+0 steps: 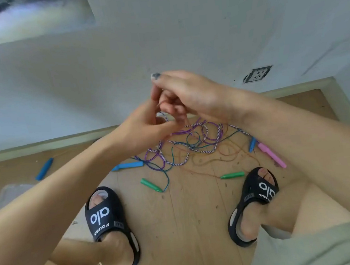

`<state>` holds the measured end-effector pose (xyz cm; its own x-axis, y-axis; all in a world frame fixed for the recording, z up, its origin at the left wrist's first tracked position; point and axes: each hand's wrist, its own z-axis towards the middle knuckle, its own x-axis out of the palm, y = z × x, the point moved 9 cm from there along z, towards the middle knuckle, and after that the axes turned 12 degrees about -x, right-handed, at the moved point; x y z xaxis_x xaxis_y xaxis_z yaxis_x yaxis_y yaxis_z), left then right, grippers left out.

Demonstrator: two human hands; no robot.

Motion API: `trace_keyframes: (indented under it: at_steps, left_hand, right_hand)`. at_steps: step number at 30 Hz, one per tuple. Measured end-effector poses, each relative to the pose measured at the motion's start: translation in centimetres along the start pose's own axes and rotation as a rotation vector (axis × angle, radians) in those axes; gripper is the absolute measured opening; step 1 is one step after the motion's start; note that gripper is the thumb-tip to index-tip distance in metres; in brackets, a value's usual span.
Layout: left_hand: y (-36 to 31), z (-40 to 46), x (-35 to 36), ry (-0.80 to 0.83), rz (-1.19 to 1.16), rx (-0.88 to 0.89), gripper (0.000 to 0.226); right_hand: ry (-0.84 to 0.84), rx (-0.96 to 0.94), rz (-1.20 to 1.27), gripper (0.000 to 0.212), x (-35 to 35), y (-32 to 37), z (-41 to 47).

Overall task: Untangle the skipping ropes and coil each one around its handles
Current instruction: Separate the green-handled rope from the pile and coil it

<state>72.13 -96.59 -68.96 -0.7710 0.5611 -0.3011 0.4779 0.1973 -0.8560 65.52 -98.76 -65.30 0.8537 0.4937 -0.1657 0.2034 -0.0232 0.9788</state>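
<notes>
Head view: striped rope [205, 137] pinched between left hand [146, 133] and right hand [189, 94], lifted from tangle [184, 150] on floor [189, 217]. Risk judged: knots tightened if strand is pulled hard; handles dragged.

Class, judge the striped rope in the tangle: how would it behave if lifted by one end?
The striped rope lies in loose curves, so it is probably floppy. It crosses the purple rope, so it would likely drag that along.
</notes>
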Motion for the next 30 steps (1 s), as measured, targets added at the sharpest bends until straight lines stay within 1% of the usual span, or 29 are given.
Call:
trace_keyframes:
  at_steps: [1,2,3,4,6,7,8,9,10,11,12,13,14,15,16,18,20,22,24,25,28,30]
  left_hand:
    - [-0.5,0.0,0.1,0.002,0.035,-0.015,0.003]
    - [-0.3,0.2,0.2,0.013,0.144,-0.037,0.024]
    - [0.2,0.2,0.2,0.034,0.290,-0.083,0.038]
    - [1.2,0.4,-0.1,0.047,0.456,-0.144,0.044]
    - [3.5,0.4,-1.6,0.020,0.798,-0.245,0.045]
    - [5.1,0.6,-2.5,0.009,0.957,-0.311,0.042]
    - [6.1,0.6,-3.1,0.012,1.030,-0.355,0.036]
    - [6.4,0.6,-3.1,0.019,1.002,-0.340,0.025]
    - [5.7,0.5,-2.4,0.048,0.849,-0.285,0.023]
    - [4.4,0.5,-1.4,0.080,0.618,-0.206,0.040]
    - [2.4,0.4,-0.2,0.125,0.350,-0.125,0.052]
    - [0.7,0.4,0.4,0.130,0.136,-0.045,0.048]
    - [-0.7,0.3,0.8,0.136,0.021,-0.001,0.031]
    - [-1.6,0.2,1.1,0.129,-0.013,0.017,0.013]
    - [-2.1,0.1,1.4,0.125,0.000,0.018,0.011]
    - [-1.9,-0.1,1.8,0.146,0.048,0.016,0.023]
    - [-2.0,-0.3,1.4,0.126,0.031,0.050,0.018]
    - [-2.1,-0.4,1.0,0.089,0.009,0.077,0.025]
    - [-1.7,-0.5,1.1,0.089,0.025,0.022,0.020]
    - [-1.6,-0.6,1.3,0.102,0.056,-0.012,0.020]
    - [-1.3,-0.6,1.4,0.129,0.119,-0.041,0.043]
    - [-1.0,-0.4,0.7,0.086,0.290,-0.043,0.050]
  right_hand:
    - [-0.023,-0.001,-0.088,0.033,-1.0,0.2,0.0]
    - [-0.053,0.009,-0.207,0.034,-2.3,0.5,0.0]
    - [-0.083,0.028,-0.342,0.035,-3.8,0.7,-0.2]
    - [-0.111,0.047,-0.488,0.037,-5.3,0.9,-0.5]
    - [-0.187,0.060,-0.700,0.041,-8.2,1.0,-0.8]
    - [-0.233,0.059,-0.715,0.042,-9.0,1.0,-0.8]
    - [-0.269,0.059,-0.646,0.042,-9.2,0.9,-0.9]
    - [-0.280,0.062,-0.496,0.040,-8.6,0.5,-0.8]
    - [-0.255,0.070,-0.311,0.038,-7.1,0.0,-0.7]
    - [-0.202,0.075,-0.145,0.036,-5.0,-0.4,-0.6]
    - [-0.140,0.072,-0.034,0.035,-3.1,-0.6,-0.7]
    - [-0.090,0.056,0.030,0.034,-1.6,-0.5,-0.7]
    - [-0.062,0.029,0.071,0.033,-0.8,-0.1,-0.7]
    - [-0.063,0.006,0.098,0.032,-0.9,0.4,-0.8]
    - [-0.084,-0.011,0.122,0.031,-1.5,0.9,-0.7]
    - [-0.138,-0.034,0.144,0.028,-3.2,1.7,-0.7]
    - [-0.161,-0.037,0.190,0.026,-3.7,1.7,-0.9]
    - [-0.121,-0.013,0.315,0.025,-2.6,1.4,-1.3]
    - [-0.044,0.020,0.407,0.023,-1.1,1.3,-1.7]
    - [-0.025,0.017,0.414,0.021,-0.9,1.4,-1.8]
    - [-0.066,-0.033,0.358,0.016,-2.7,2.3,-1.8]
    - [-0.133,-0.035,0.314,0.016,-4.8,2.2,-1.7]
